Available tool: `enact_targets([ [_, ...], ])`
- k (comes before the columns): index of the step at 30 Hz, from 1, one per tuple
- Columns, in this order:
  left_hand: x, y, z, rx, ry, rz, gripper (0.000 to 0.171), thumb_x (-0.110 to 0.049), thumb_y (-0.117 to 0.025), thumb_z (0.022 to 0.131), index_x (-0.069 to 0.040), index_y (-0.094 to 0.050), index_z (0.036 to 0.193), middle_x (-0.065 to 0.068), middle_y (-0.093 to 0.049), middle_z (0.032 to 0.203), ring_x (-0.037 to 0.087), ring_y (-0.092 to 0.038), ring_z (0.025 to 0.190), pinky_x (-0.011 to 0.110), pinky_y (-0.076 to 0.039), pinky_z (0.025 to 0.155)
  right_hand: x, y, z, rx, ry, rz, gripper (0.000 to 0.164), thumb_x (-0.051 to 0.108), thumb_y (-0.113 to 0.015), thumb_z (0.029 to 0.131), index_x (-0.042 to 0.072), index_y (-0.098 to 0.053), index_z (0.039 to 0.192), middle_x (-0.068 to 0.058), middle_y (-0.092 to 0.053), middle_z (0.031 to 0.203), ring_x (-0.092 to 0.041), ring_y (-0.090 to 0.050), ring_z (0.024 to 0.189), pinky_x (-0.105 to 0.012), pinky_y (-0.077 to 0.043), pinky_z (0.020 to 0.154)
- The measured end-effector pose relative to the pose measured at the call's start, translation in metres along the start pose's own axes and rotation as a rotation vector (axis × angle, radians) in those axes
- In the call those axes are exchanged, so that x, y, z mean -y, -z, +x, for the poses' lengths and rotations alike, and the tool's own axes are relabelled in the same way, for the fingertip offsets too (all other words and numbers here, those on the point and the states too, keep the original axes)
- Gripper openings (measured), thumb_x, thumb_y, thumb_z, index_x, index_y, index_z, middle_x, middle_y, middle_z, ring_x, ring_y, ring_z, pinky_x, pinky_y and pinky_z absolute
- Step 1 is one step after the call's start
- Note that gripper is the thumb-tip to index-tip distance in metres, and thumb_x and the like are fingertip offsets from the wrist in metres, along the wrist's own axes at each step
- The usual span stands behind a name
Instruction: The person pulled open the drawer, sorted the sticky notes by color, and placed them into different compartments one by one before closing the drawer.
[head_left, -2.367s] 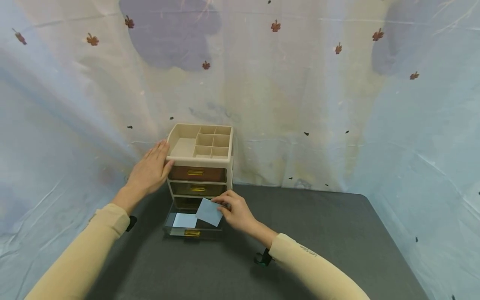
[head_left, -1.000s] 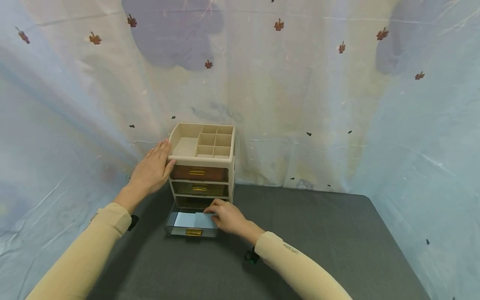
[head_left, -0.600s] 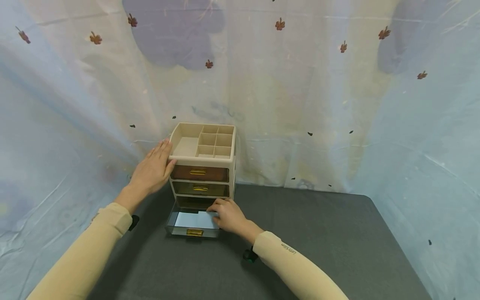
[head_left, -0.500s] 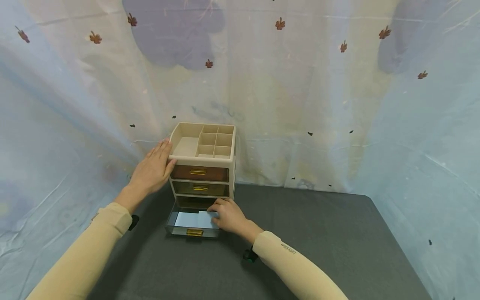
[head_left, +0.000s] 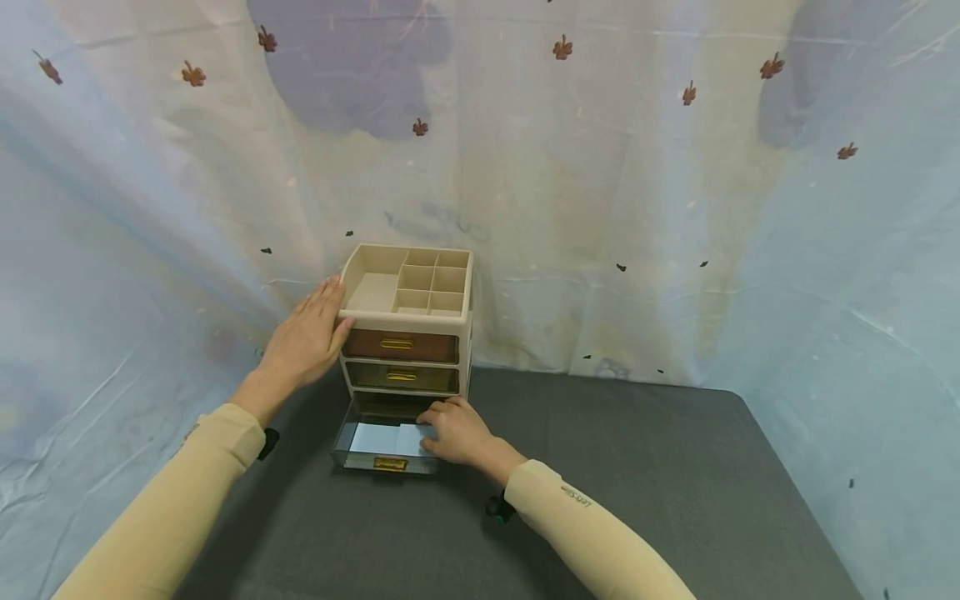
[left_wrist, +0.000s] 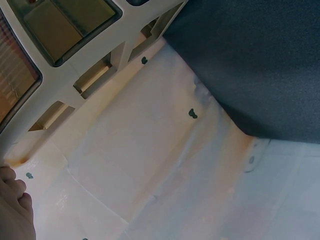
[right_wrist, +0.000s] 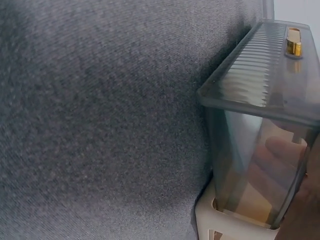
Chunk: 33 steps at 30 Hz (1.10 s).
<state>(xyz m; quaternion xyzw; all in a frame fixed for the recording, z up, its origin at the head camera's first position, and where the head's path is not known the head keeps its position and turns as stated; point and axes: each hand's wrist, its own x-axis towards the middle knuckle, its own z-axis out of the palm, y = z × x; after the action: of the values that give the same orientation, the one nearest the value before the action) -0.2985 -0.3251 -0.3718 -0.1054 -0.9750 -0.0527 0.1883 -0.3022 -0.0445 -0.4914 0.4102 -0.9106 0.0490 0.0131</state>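
A cream desktop organizer (head_left: 408, 320) stands on the dark table, its clear grey bottom drawer (head_left: 360, 461) pulled out. My left hand (head_left: 302, 337) rests against the organizer's upper left side, thumb near the front edge; its curled-looking fingertips show at the left wrist view's lower left. Inside the drawer lie two pale blue square paper notes side by side, a left note (head_left: 375, 437) and a right note (head_left: 413, 439). My right hand (head_left: 459, 433) reaches over the drawer's right wall, fingers and thumb apart at the right note. Through the clear wall, its fingers (right_wrist: 280, 160) show inside the drawer.
Above the open drawer sit a brown drawer (head_left: 360, 344) and an olive drawer (head_left: 363, 377), both closed with gold handles. The organizer's top is a divided tray (head_left: 375, 292). A patterned curtain (head_left: 555, 208) hangs behind the dark grey table (head_left: 622, 475).
My right hand has lowered the pinched blue note into the drawer, where it lies flat beside the other. Its thumb and fingers have since parted slightly. My left hand keeps its place.
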Motion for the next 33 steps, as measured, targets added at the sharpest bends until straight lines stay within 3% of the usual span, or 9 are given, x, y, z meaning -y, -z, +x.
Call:
enact_targets([
  [6,0.000,0.000,0.000,0.001,0.001,-0.001,0.070,-0.042,-0.029,0.114,0.003,-0.010,0.165,0.022,-0.011,0.172,0.042,-0.013,0.158,0.058,-0.016,0.129,-0.001,-0.001,-0.002,-0.028,0.013,0.014,0.038,0.040,-0.069,0.101,0.022,-0.070,0.135,0.004,-0.068,0.132,-0.013,-0.062,0.125,-0.037,-0.038,0.121],
  [12,0.000,0.000,0.001,0.014,0.005,-0.004,0.072,-0.043,-0.029,0.114,0.003,-0.009,0.166,0.022,-0.010,0.173,0.042,-0.012,0.158,0.058,-0.014,0.129,-0.001,-0.003,-0.006,-0.135,0.038,0.118,0.034,0.030,-0.070,0.102,0.017,-0.070,0.133,0.001,-0.069,0.131,-0.016,-0.063,0.124,-0.039,-0.041,0.120],
  [19,0.001,-0.001,0.000,0.015,0.005,-0.004,0.071,-0.043,-0.028,0.114,0.002,-0.008,0.166,0.021,-0.008,0.173,0.042,-0.012,0.158,0.058,-0.014,0.129,0.007,0.002,-0.014,-0.248,0.021,0.387,0.031,0.021,-0.068,0.103,0.014,-0.070,0.133,-0.002,-0.068,0.131,-0.019,-0.067,0.119,-0.035,-0.057,0.101],
  [25,0.002,-0.003,0.001,0.023,0.006,0.000,0.071,-0.044,-0.027,0.114,0.002,-0.009,0.166,0.021,-0.008,0.173,0.043,-0.012,0.158,0.058,-0.013,0.129,0.019,0.005,-0.020,-0.341,0.011,0.649,0.029,0.022,-0.063,0.107,0.010,-0.070,0.132,-0.003,-0.069,0.130,-0.017,-0.067,0.119,-0.030,-0.058,0.099],
  [33,-0.001,0.001,0.001,0.029,0.011,-0.009,0.071,-0.043,-0.027,0.114,0.002,-0.009,0.166,0.023,-0.009,0.172,0.044,-0.012,0.158,0.058,-0.013,0.129,0.039,0.009,-0.028,-0.446,0.002,0.880,0.028,0.020,-0.061,0.107,0.007,-0.071,0.130,-0.004,-0.069,0.128,-0.013,-0.068,0.109,-0.027,-0.059,0.092],
])
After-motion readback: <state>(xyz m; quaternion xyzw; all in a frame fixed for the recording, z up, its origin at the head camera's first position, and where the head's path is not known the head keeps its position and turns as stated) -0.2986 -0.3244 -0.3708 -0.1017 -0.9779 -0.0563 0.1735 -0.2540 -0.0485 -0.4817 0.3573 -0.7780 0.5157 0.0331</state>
